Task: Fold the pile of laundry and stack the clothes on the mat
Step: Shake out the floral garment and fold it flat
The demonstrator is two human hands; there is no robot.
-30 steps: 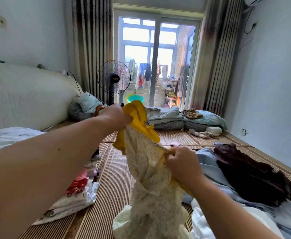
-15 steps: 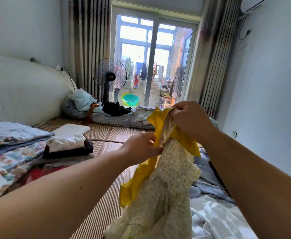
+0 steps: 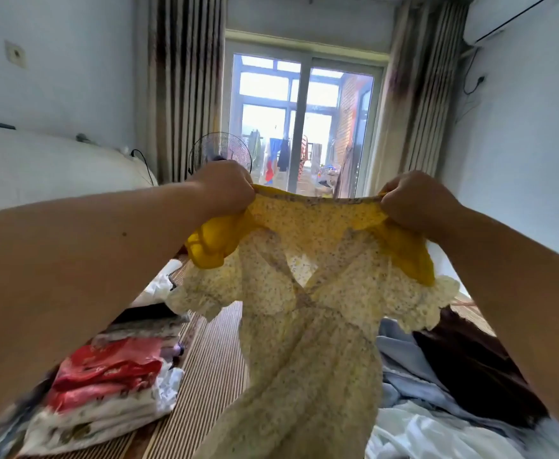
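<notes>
Half a second ago both hands were bunched together on the crumpled dress; now they have drawn apart and the dress (image 3: 307, 313) hangs spread between them, front facing the camera. The left hand (image 3: 225, 190) has its fingers curled tight around one shoulder of the garment, and the right hand (image 3: 415, 202) grips the other shoulder the same way, the neckline stretched nearly level between them. The pale floral fabric, with yellow lining showing at the sleeves, drops toward the striped woven mat (image 3: 205, 369). On the mat to the left lies a stack of folded clothes (image 3: 106, 389), red and white among them. To the right a loose pile of laundry (image 3: 437, 392) in blue, white and dark brown lies unfolded. Behind, a standing fan (image 3: 220, 154) is near striped curtains (image 3: 185, 81) that frame a glass balcony door (image 3: 304, 120). An air conditioner (image 3: 516, 18) is mounted high on the right wall.
</notes>
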